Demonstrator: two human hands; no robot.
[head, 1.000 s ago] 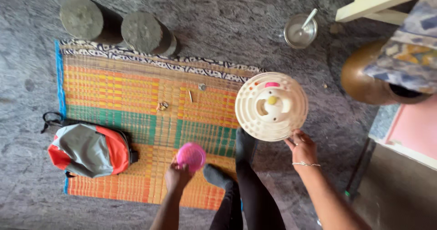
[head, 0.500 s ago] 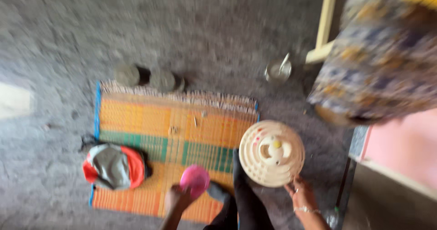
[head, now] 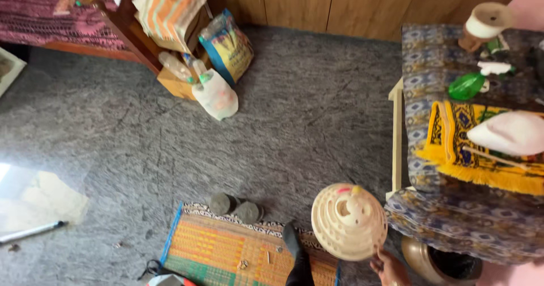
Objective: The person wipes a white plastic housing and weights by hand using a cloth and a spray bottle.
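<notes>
My right hand (head: 389, 267) shows at the bottom edge, gripping the lower rim of a round cream plastic basket lid (head: 349, 221) with ring-shaped slots and a small yellow knob in its middle. The lid is lifted and tilted above the grey floor, just left of a cloth-covered table (head: 453, 218). My left hand is out of frame. One dark-socked foot (head: 296, 252) stands on a woven orange and green mat (head: 238, 249).
Two round stone pieces (head: 235, 208) sit at the mat's far edge. A brass pot (head: 430, 263) stands under the table. Bags and bottles (head: 212, 65) lean against wooden furniture at the back. The table holds a yellow cloth (head: 476, 150) and a green object (head: 466, 85).
The view has swung upward and away from the floor. The lid has risen with my right hand. My left hand and the pink cup have dropped out of frame.
</notes>
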